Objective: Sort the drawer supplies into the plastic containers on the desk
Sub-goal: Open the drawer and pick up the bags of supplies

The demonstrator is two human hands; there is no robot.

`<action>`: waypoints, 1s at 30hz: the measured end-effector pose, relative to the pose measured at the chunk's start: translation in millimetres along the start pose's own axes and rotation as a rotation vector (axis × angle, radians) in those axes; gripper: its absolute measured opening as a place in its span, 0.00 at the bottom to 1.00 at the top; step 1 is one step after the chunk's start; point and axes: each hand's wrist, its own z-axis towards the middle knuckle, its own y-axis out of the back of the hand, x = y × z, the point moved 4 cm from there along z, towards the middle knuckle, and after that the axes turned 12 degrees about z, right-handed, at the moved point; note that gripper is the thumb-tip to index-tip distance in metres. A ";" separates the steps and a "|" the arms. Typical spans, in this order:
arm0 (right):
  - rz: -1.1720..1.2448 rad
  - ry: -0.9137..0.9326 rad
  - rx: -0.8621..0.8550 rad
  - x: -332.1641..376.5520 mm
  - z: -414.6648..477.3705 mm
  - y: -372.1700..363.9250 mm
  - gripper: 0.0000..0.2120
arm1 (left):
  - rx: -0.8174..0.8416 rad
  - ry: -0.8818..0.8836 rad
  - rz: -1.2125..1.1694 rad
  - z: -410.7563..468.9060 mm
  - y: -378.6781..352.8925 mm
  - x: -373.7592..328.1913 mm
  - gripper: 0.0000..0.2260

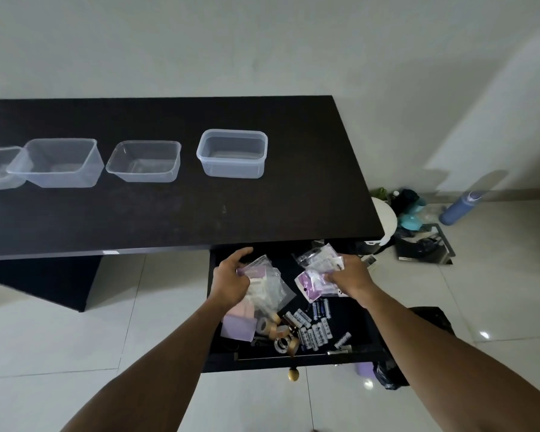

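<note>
Both my hands are down in the open drawer (256, 364), which sits at about 6 o'clock in my view, pulled out from under the right end of the dark surface (169, 219).

The left hand (231, 277) has its fingers curled round the top of a bunch of clear zip bags (267, 286). They hang from the grip over the drawer's left side. The right hand (346, 275) is at roughly 3 o'clock from the left one, well apart from it. Its fingers are curled tight round a wad of purple-and-white packets (312, 282). Can't make out what's printed on those, too blurry.

At 6 o'clock from the hands, near the drawer front, there's a loose pile of batteries (314, 330), with some tape rolls (281, 339) just beside them on the left. A couple of pale pink and lilac pads (237, 325) lie at the left wall. The brass knob (293, 374) sticks out of the drawer front.

The plastic containers (144, 174) are up on the surface, four in a row from 9 to 12 o'clock of the drawer. The thick-rimmed tub (233, 169) at the right end is the nearest one. I can't see anything in it. The two at the far left overlap in my view, so I can't tell whether they touch.

A blue bottle (459, 210) stands on the floor at 2 o'clock.
</note>
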 end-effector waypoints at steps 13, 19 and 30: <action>0.100 0.016 -0.130 35.3 -69.4 72.1 0.09 | 0.101 -0.081 -0.056 -48.9 -12.4 -70.9 0.32; 0.167 -0.045 -0.266 19.4 -109.0 131.3 0.08 | 0.202 -0.191 -0.061 -68.0 -46.7 -118.0 0.32; 0.269 -0.177 -0.407 -76.8 -134.5 253.0 0.07 | 0.367 -0.268 -0.005 -96.3 -191.6 -201.0 0.27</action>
